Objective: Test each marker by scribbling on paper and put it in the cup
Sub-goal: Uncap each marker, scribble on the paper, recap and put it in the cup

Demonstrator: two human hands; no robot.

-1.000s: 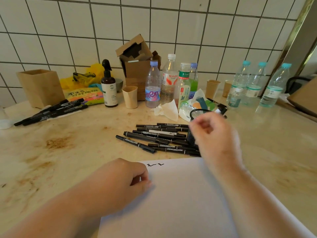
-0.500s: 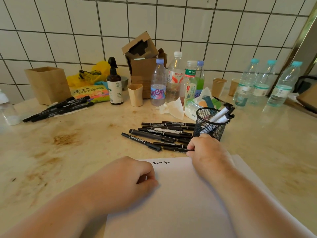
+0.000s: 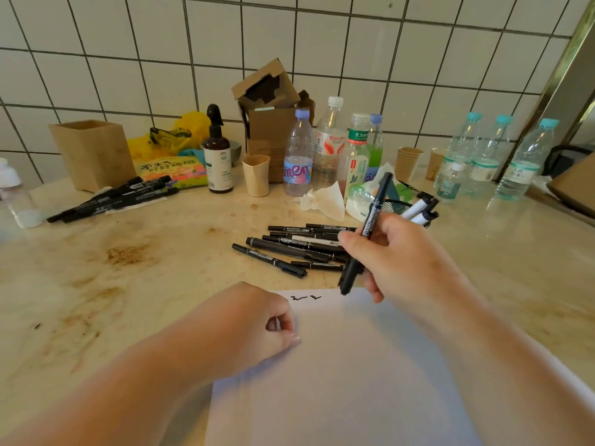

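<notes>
My right hand [image 3: 399, 255] grips a capped black marker [image 3: 370, 220], tilted, its lower end just above the top edge of the white paper [image 3: 347, 375]. Two small black scribbles [image 3: 306, 298] sit near that edge. My left hand [image 3: 254, 323] rests as a loose fist on the paper's left side, holding nothing. A pile of several black markers [image 3: 296, 246] lies on the counter beyond the paper. The black mesh cup [image 3: 397, 206] stands behind my right hand, mostly hidden, with markers [image 3: 421, 210] sticking out of it.
A second bunch of black markers [image 3: 112, 197] lies at the left by a wooden box [image 3: 93, 152]. Plastic bottles [image 3: 297, 156], a pump bottle [image 3: 220, 156], paper cups [image 3: 256, 175], a cardboard box [image 3: 267, 117] and a crumpled tissue [image 3: 325, 201] line the tiled wall. More bottles [image 3: 521, 162] stand at right.
My right hand came down from the cup to the pile, took one marker and has lifted it over the paper's top edge. The left hand has stayed on the paper.
</notes>
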